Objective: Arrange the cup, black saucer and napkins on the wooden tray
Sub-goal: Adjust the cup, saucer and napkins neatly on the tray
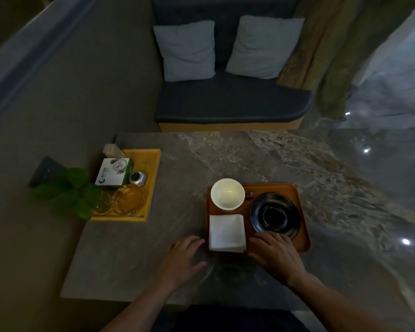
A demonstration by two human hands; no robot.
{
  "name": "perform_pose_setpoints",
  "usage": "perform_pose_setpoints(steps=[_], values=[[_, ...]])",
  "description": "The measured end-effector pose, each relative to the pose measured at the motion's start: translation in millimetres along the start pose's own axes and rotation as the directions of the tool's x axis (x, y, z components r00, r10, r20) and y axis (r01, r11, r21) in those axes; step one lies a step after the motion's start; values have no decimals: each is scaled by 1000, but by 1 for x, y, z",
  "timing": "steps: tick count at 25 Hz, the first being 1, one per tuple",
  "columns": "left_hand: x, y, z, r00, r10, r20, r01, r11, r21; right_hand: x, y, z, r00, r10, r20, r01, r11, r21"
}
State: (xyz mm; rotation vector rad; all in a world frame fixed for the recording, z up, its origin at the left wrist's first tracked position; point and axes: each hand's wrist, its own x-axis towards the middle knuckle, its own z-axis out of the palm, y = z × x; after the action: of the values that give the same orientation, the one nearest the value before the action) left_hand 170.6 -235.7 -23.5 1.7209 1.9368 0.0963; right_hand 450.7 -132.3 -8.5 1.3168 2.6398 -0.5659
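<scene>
Wooden tray point(300, 212) sits near the middle of the stone worktop point(261, 159), and all three items already lie on it: the white cup point(227, 194) upright at the far left corner, the black saucer point(274, 215) on the right side, and the folded white napkins point(227, 233) stacked at the near left, just in front of the cup. None of them appears to touch another.

Both hands are empty with fingers spread. The left hand point(185, 257) rests flat on the worktop just beside the tray's near left corner, apart from the napkins. The right hand point(273, 252) lies over the tray's near edge, its fingertips close to the saucer's rim; whether they touch it is unclear.

Placement looks essentially done, so this seems to be the final tidying step. Any next move would call only for a light nudge, perhaps squaring the napkins or centring the saucer, without jolting the cup.
</scene>
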Motion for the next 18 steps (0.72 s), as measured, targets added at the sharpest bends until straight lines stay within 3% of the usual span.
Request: perform_pose_setpoints(steps=[7,18], values=[[23,-7,-7,990,114,84,-122,988,91,7,-19,10,997,16,73,-10,997,-80],[49,-2,-7,976,131,174,-158,975,153,36,-20,17,996,-7,94,18,992,-125]])
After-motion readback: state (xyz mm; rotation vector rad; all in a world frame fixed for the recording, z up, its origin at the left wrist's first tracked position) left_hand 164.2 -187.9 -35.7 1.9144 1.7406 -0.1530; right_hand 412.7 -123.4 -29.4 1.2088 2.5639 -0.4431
